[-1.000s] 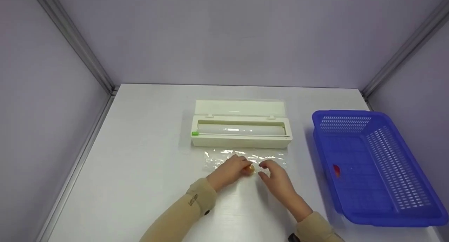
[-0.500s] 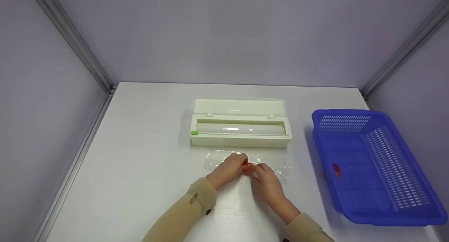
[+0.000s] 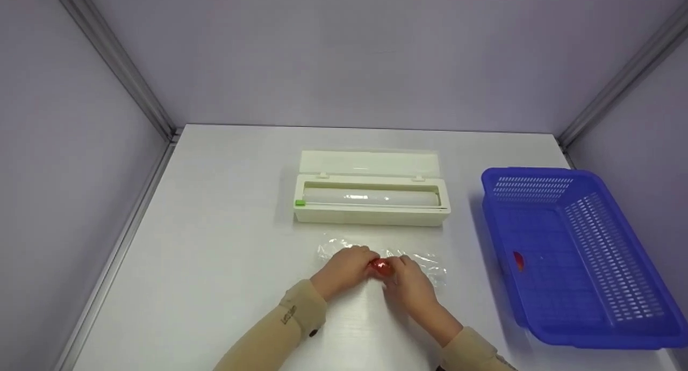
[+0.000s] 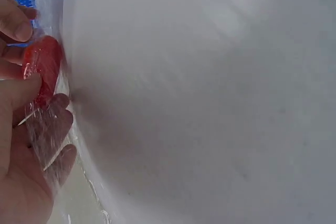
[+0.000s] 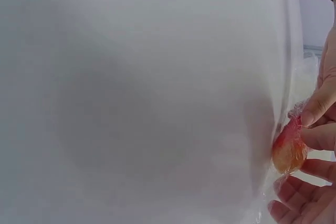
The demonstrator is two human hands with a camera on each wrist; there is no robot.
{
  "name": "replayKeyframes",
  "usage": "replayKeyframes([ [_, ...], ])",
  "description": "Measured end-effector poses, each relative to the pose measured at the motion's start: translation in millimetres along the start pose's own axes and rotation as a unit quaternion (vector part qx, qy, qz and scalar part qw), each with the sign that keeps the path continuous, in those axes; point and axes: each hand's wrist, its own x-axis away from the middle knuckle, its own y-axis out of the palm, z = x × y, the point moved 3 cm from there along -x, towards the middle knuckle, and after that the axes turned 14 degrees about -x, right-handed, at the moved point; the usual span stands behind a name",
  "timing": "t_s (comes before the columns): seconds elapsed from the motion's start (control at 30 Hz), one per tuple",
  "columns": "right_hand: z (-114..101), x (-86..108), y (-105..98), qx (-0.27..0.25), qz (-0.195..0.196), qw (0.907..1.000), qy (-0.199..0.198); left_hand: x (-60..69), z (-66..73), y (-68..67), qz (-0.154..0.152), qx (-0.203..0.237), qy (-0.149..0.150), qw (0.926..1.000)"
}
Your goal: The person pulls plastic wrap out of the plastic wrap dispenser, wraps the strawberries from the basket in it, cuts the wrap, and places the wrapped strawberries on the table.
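A small shiny red and yellow fruit-like piece point(image 3: 382, 266) sits between both hands, wrapped in clear cling film point(image 3: 432, 263). My left hand point(image 3: 344, 268) holds its left end; in the left wrist view the thumb presses the red side point(image 4: 46, 66), with the fingers behind the film. My right hand point(image 3: 413, 287) holds the other end, its thumb against the piece. In the right wrist view a yellowish side of the piece point(image 5: 289, 156) shows, its film crumpled on top. Loose film spreads out on the table behind both hands.
Behind the film stands a white cling film dispenser point(image 3: 371, 216), lid raised, roll inside, with a green slider point(image 3: 300, 202) at its left end. A blue basket point(image 3: 578, 339) is at the right; a red patch point(image 3: 518, 261) shows at its left wall. Walls enclose the white table.
My right hand has moved left onto the piece, which has turned from its yellowish side to red. Both hands and the film have shifted slightly nearer.
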Motion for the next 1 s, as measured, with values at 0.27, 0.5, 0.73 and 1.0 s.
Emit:
replayKeyframes([
  [0.27,2,-1.4,2,0.050,0.014,0.9967,-0.063,3.3,-2.3,2.4,-0.017,0.005,-0.003,0.9998],
  [0.5,7,-21.0,1,0.016,-0.054,0.9982,-0.020,0.8,-9.3,-0.6,0.002,-0.020,-0.028,0.9994],
  [0.73,13,-34.5,-5,-0.050,-0.061,0.9968,0.009,4.6,-13.7,5.6,0.041,-0.071,-0.037,0.9960],
  [1.0,8,-34.8,-2,0.066,0.054,0.9907,-0.106,2.7,-13.5,5.3,0.052,-0.110,-0.062,0.9906],
])
